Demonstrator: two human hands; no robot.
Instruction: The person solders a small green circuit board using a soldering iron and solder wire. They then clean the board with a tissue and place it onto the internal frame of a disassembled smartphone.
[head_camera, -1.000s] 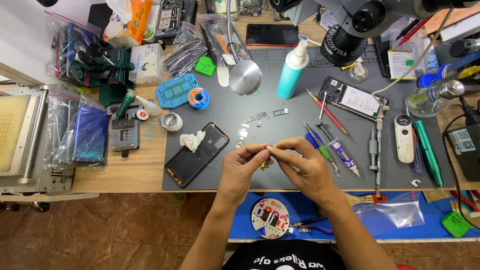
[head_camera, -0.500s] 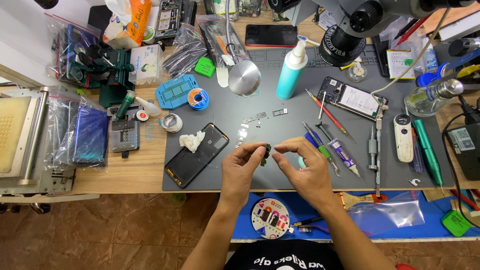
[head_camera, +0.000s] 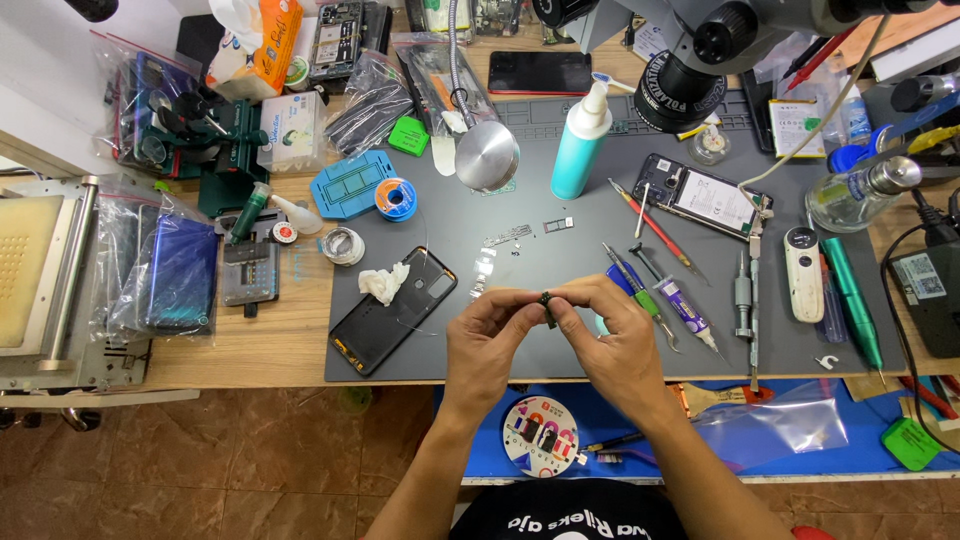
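Since a second ago the thin pale strip that ran between the two hands has gone from view, and what shows now is a small dark part (head_camera: 547, 305) pinched between them. Half a second ago the part was already there, so the later change is slight — the hands have drawn closer together and sit a touch lower over the grey mat (head_camera: 560, 350).

The left hand (head_camera: 487, 335) has its fingertips closed on the left side of the small dark part; the right hand (head_camera: 600, 325) grips it from the right, thumb and forefinger pressed to it. It is held above the mat, not resting on it, near the front edge of the counter (head_camera: 260, 345). By my reading the work has passed from handling the strip to working the tiny piece itself, though it is too small to tell what it is.

Just left of the left hand lies a black phone back cover (head_camera: 392, 322) with a crumpled white tissue (head_camera: 383, 283) on its upper end. To the right of the right hand lie screwdrivers (head_camera: 640, 295) — and a small glue tube (head_camera: 690, 310). Further back stands a teal dispenser bottle (head_camera: 580, 145), apart from both hands.
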